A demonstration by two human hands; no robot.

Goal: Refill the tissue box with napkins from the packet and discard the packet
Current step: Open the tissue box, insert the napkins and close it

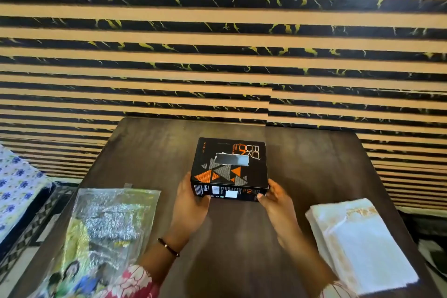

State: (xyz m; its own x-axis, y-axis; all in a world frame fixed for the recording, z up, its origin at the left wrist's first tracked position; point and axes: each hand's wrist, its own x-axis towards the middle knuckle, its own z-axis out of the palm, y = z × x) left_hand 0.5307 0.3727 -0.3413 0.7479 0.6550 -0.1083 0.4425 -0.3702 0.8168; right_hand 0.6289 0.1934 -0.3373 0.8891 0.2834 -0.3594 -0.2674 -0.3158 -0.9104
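Observation:
A black tissue box (pixel 229 167) with orange triangles and a torn slot on top sits in the middle of the dark table (pixel 150 147). My left hand (pixel 192 203) grips its near-left corner, thumb against the front face. My right hand (pixel 274 197) holds the near-right corner with curled fingers. A stack of white napkins (pixel 360 244) with a gold pattern lies on the table to the right. The clear, crinkled plastic packet (pixel 106 232), flat and printed at its near end, lies to the left.
A striped black and tan wall (pixel 217 43) stands right behind the table. A floral-covered seat (pixel 17 184) is at the far left. Bare tabletop shows between my forearms and behind the box.

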